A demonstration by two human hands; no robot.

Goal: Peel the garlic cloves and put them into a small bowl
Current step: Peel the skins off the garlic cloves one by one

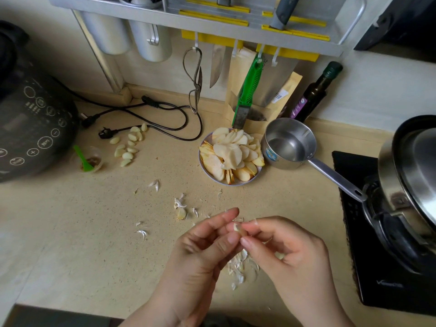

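A small garlic clove (238, 228) with papery skin is held above the beige counter (82, 232), pinched from both sides. My left hand (200, 260) pinches its left end with thumb and fingers. My right hand (290, 253) pinches its right end between thumb and forefinger. Several peeled cloves (128, 146) lie in a loose group on the counter at the far left. One more clove (181, 214) lies among scraps of skin just beyond my hands. A heap of garlic skins (239, 267) sits under my hands.
A plate of sliced apple (232, 154) stands in the middle, a steel saucepan (289, 143) with a long handle beside it. A stove with a lidded pot (410, 185) fills the right. A black cooker (30, 119), cables and a small cup with a green spoon (90, 160) are at the left.
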